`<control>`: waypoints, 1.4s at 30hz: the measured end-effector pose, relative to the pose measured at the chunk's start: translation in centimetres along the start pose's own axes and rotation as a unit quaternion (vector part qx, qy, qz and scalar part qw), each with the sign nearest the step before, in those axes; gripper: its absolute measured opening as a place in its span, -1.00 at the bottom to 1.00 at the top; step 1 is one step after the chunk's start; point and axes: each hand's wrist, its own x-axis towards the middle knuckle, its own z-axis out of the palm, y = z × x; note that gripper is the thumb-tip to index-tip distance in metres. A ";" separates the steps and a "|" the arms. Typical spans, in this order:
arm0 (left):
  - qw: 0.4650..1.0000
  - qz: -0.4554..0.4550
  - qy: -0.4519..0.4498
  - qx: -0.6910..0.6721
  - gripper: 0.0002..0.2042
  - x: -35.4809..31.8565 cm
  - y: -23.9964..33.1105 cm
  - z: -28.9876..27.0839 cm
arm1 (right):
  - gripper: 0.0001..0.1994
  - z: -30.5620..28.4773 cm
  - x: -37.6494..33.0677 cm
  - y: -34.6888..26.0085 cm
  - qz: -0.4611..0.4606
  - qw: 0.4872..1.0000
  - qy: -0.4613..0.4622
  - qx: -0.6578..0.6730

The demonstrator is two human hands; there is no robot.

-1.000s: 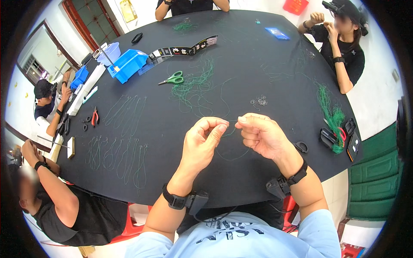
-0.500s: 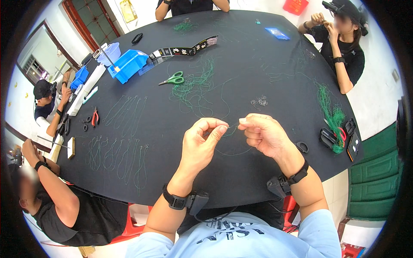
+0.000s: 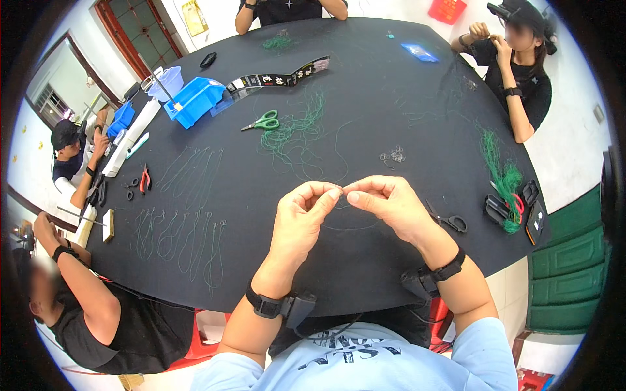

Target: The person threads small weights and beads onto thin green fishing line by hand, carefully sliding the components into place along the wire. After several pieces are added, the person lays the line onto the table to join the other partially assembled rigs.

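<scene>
Green thread (image 3: 355,225), thin strand, pinched between both hands just above the black bench (image 3: 404,104), near its front edge. Left hand (image 3: 301,218) has thumb and forefinger closed on one end; right hand (image 3: 385,203) is pinched shut on the other, fingertips of the two hands almost touching. A slack loop sags below the hands onto the bench.

Handling, as a judgement: very light, limp, no stiffness, likely slick; it tangles easily and slips out unless gripped by the fingertips close to the working end. Not fragile, but easy to lose against the dark top.

Hard to make out: the strand between the fingertips is too fine to see, so knot or hook there cannot be told. Whether a small metal piece is held is hidden by the fingers. The loose thread pile (image 3: 293,133) by the green-handled scissors (image 3: 261,122) blurs into one mass. Black scissors (image 3: 448,220) lie just right of the right hand. Other people's hands at the rim are distorted.
</scene>
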 end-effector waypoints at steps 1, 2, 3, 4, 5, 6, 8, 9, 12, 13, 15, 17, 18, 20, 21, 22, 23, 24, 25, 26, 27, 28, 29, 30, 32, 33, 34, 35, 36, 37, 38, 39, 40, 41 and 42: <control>1.000 0.001 0.000 -0.001 -0.85 0.0 -0.1 0.0 | -0.70 0.1 0.1 0.3 0.000 1.000 0.000 -0.001; 1.000 -0.001 0.004 0.008 -0.84 0.1 -0.2 -0.1 | -0.71 0.3 0.1 0.5 -0.028 0.999 0.021 -0.001; 1.000 -0.003 0.009 0.017 -0.84 0.2 -0.4 -0.2 | -0.72 0.4 0.2 0.6 -0.056 0.998 0.040 -0.001; 1.000 -0.003 0.009 0.016 -0.84 0.2 -0.5 -0.2 | -0.72 0.4 0.1 0.5 -0.056 0.998 0.039 -0.002; 0.999 -0.009 0.015 0.029 -0.83 0.2 -0.6 -0.2 | -0.76 0.4 0.1 0.4 -0.084 0.992 0.053 -0.075; 0.999 -0.014 0.020 0.042 -0.83 0.2 -0.7 -0.1 | -0.79 0.4 0.0 0.2 -0.112 0.980 0.066 -0.148; 0.999 -0.020 0.010 0.034 -0.83 0.2 -0.6 -0.1 | -0.81 0.3 0.3 1.1 -0.192 0.957 0.083 -0.201; 0.999 -0.027 0.001 0.026 -0.83 0.2 -0.7 -0.2 | -0.82 0.4 0.4 1.5 -0.270 0.924 0.098 -0.252; 0.998 -0.057 -0.001 0.004 -0.82 0.2 -0.3 0.0 | -0.87 0.9 0.4 1.4 -0.313 0.906 0.125 -0.255; 0.998 -0.057 -0.001 0.004 -0.82 0.3 -0.5 -0.1 | -0.87 1.0 0.4 1.3 -0.313 0.906 0.124 -0.255; 0.992 -0.104 -0.022 -0.073 -0.81 0.5 -0.9 -0.5 | -0.89 1.0 0.4 1.2 -0.373 0.861 0.132 -0.320; 0.987 -0.117 -0.031 -0.101 -0.81 0.5 -1.0 -0.6 | -0.89 0.9 0.4 1.0 -0.389 0.847 0.130 -0.339; 0.982 -0.130 -0.041 -0.131 -0.81 0.5 -1.0 -0.6 | -0.89 0.9 0.4 0.9 -0.404 0.832 0.129 -0.358; 0.981 -0.135 -0.045 -0.132 -0.80 0.4 -0.7 -0.4 | -0.88 0.7 0.4 0.7 -0.408 0.826 0.122 -0.369; 0.980 -0.141 -0.048 -0.134 -0.79 0.4 -0.7 -0.5 | -0.87 0.6 0.4 0.8 -0.412 0.821 0.114 -0.379; 0.980 -0.142 -0.047 -0.134 -0.79 0.5 -0.9 -0.5 | -0.87 0.6 0.5 0.9 -0.411 0.822 0.113 -0.379; 0.978 -0.144 -0.057 -0.142 -0.78 0.6 -1.1 -0.7 | -0.87 0.5 0.5 1.0 -0.408 0.823 0.112 -0.379; 0.975 -0.146 -0.068 -0.150 -0.77 0.6 -1.2 -0.7 | -0.87 0.5 0.5 1.0 -0.406 0.823 0.112 -0.380; 0.975 -0.146 -0.069 -0.151 -0.77 0.6 -1.3 -0.8 | -0.87 0.5 0.4 1.1 -0.406 0.823 0.113 -0.381; 0.972 -0.149 -0.078 -0.164 -0.76 0.7 -1.4 -0.9 | -0.86 0.4 0.5 1.1 -0.410 0.822 0.109 -0.380; 0.969 -0.152 -0.086 -0.176 -0.75 0.6 -1.4 -1.0 | -0.86 0.4 0.5 1.0 -0.415 0.821 0.104 -0.379; 0.969 -0.152 -0.085 -0.176 -0.75 0.6 -1.3 -1.1 | -0.86 0.4 0.5 1.0 -0.415 0.821 0.104 -0.378; 0.965 -0.161 -0.086 -0.190 -0.74 0.6 -1.1 -1.1 | -0.85 0.3 0.5 0.9 -0.420 0.812 0.101 -0.392; 0.960 -0.170 -0.089 -0.205 -0.74 0.6 -1.0 -1.0 | -0.85 0.2 0.5 0.8 -0.424 0.803 0.098 -0.406; 0.958 -0.175 -0.090 -0.208 -0.75 0.6 -0.8 -1.1 | -0.84 0.1 0.4 0.6 -0.418 0.803 0.088 -0.415; 0.957 -0.179 -0.090 -0.209 -0.76 0.6 -0.8 -1.1 | -0.84 0.1 0.3 0.5 -0.413 0.803 0.078 -0.423; 0.957 -0.179 -0.090 -0.209 -0.76 0.7 -0.9 -1.1 | -0.84 0.1 0.2 0.4 -0.413 0.803 0.078 -0.422; 0.965 -0.177 -0.080 -0.179 -0.78 0.7 -1.1 -1.2 | -0.83 0.2 0.2 0.3 -0.414 0.801 0.064 -0.429; 0.971 -0.175 -0.072 -0.148 -0.80 0.8 -1.3 -1.2 | -0.83 0.1 0.2 0.2 -0.414 0.798 0.050 -0.436; 0.970 -0.176 -0.072 -0.148 -0.80 0.8 -1.3 -1.2 | -0.83 0.1 0.1 0.2 -0.413 0.798 0.051 -0.435; 0.973 -0.173 -0.066 -0.135 -0.81 0.8 -1.2 -1.1 | -0.83 0.1 0.1 0.2 -0.414 0.798 0.049 -0.436; 0.976 -0.169 -0.061 -0.123 -0.82 0.8 -1.1 -1.0 | -0.83 0.1 0.1 0.2 -0.414 0.797 0.048 -0.438; 0.976 -0.170 -0.061 -0.122 -0.82 0.8 -1.1 -1.0 | -0.83 0.1 0.1 0.2 -0.413 0.797 0.048 -0.438; 0.977 -0.169 -0.056 -0.119 -0.81 0.8 -1.2 -0.9 | -0.83 0.1 0.1 0.3 -0.411 0.802 0.052 -0.430; 0.978 -0.167 -0.051 -0.116 -0.80 0.8 -1.1 -0.9 | -0.84 0.1 0.1 0.3 -0.410 0.806 0.056 -0.423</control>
